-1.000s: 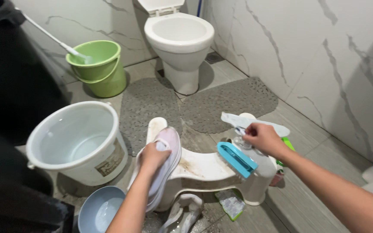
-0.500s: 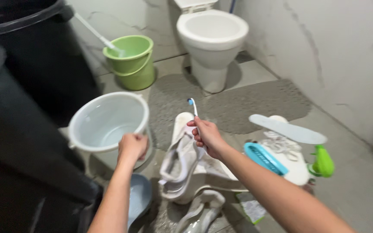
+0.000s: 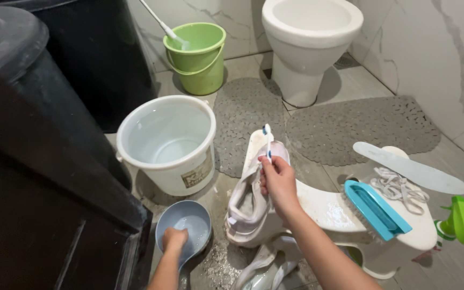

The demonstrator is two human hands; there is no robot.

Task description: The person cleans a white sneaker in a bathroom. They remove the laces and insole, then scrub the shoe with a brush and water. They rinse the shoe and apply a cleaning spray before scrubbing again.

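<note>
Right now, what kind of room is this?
A home bathroom, most likely. A white toilet stands against marble-look tiled walls, with grey pebble mats at its base and a white bucket and a green bucket on the wet floor.

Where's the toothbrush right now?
The toothbrush stands upright in the right hand, mid-frame in the head view, over the white shoe on the stool, right of the white bucket.
</note>
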